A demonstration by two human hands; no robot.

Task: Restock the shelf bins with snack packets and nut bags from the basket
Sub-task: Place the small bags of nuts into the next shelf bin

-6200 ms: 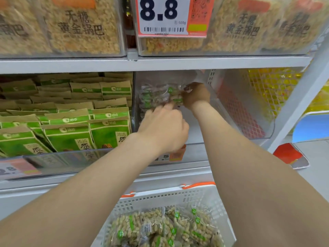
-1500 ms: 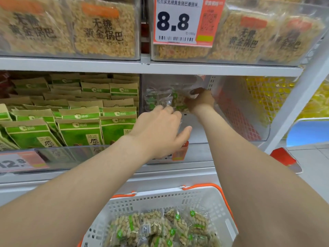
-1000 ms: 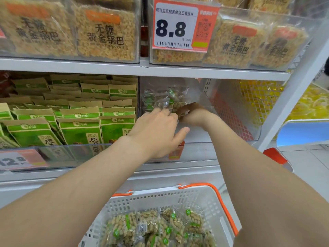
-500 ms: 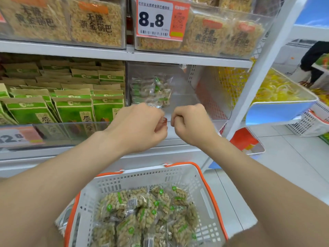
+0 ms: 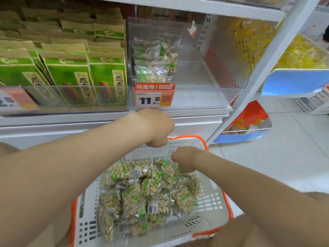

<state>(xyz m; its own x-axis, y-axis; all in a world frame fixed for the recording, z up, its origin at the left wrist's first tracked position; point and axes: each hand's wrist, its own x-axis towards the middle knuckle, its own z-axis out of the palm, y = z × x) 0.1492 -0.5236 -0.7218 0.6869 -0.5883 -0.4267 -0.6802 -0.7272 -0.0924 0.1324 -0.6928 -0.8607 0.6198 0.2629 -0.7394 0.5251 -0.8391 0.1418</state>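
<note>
In the basket [image 5: 210, 200], nut bags [image 5: 147, 191] lie flat in a heap, long axes mostly running near rim to far rim (some skewed). The right hand [image 5: 185, 160] curls over those at the far rim, grip unclear; the left hand [image 5: 157, 128], fingers tucked from sight, hovers above that rim.

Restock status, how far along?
Done: a few clear bags of nuts stacked in the transparent shelf bin. In hand: nothing visible; right hand is down at the pile of nut bags in the white orange-rimmed basket, left hand above its rim. Left: that whole pile; bin mostly bare.
</note>
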